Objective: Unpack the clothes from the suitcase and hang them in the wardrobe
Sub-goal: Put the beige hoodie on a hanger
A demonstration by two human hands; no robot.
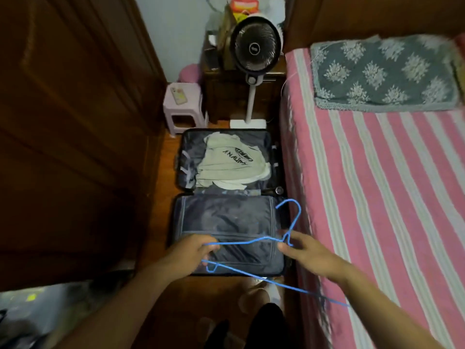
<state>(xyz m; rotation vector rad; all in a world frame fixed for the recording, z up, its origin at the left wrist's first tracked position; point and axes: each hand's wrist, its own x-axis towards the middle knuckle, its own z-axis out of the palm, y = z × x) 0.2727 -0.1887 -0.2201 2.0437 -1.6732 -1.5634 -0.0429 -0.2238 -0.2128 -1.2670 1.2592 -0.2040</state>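
Note:
A dark suitcase (264,210) lies open on the wooden floor between the wardrobe and the bed. Its far half holds a pale beige shirt (231,163) with a dark print. The near half is covered by a zipped navy lining. Above that near half, my left hand (190,251) grips one end of a thin blue wire hanger (241,241). My right hand (305,250) pinches the same hanger at its neck, below the hook that points up toward the bed.
The dark wooden wardrobe (75,137) fills the left side. A bed with a pink striped sheet (377,197) and a grey patterned pillow runs along the right. Beyond the suitcase stand a white pedestal fan (255,49), a wooden nightstand and a lilac plastic stool (182,107).

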